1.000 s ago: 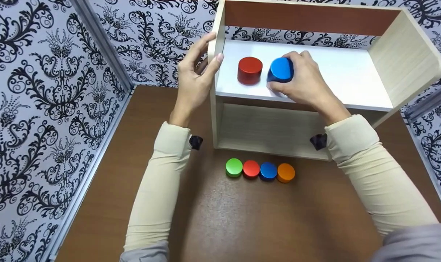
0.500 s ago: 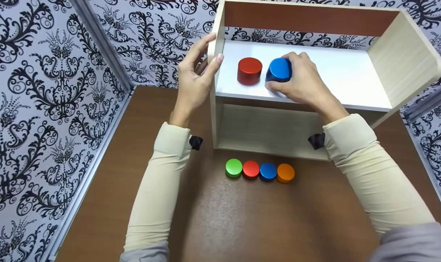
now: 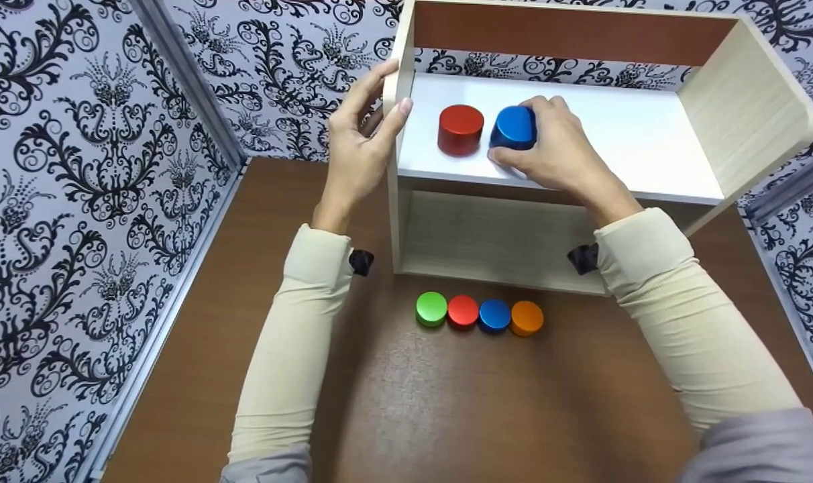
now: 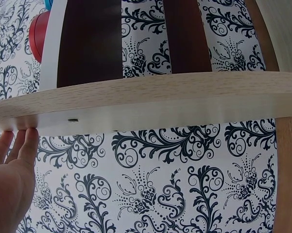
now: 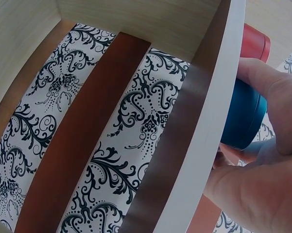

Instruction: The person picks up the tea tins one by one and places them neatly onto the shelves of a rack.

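On the white upper shelf of a wooden shelf unit, my right hand grips a blue round canister, thumb in front and fingers behind. In the right wrist view the blue canister stands at the shelf's front edge, partly covered by the hand. A larger red canister stands just left of it, a narrow gap between them. My left hand holds the unit's left side panel by its front edge. In the left wrist view several fingertips of the hand press the panel's outer face.
Below the unit, a row of small round lids or canisters lies on the brown table: green, red, blue and orange. The right side panel slants outward. Patterned walls enclose the table.
My right hand and the blue canister have shifted very slightly left, toward the red canister. The left hand stays on the side panel.
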A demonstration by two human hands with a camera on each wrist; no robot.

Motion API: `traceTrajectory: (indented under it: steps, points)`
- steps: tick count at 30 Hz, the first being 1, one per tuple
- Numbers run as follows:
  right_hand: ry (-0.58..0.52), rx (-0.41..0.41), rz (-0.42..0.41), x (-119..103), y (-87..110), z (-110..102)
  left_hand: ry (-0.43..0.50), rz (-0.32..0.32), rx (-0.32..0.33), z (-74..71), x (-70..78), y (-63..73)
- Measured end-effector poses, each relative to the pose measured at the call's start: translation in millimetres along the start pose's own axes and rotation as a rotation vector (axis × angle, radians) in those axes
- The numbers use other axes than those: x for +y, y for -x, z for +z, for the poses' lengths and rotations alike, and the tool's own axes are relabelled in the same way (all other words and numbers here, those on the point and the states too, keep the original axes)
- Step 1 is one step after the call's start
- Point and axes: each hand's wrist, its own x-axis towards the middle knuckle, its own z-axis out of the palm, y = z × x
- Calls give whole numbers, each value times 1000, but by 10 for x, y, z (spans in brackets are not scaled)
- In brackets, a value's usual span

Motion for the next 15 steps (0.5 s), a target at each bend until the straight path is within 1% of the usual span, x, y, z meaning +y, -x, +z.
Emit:
traceTrajectory:
  steps: [10, 15]
  points:
    - [10, -3, 10, -8, 4, 2, 6, -7, 3, 5, 13, -4]
    - [17, -2, -1, -6, 1, 2, 8, 4, -2, 3, 7, 1]
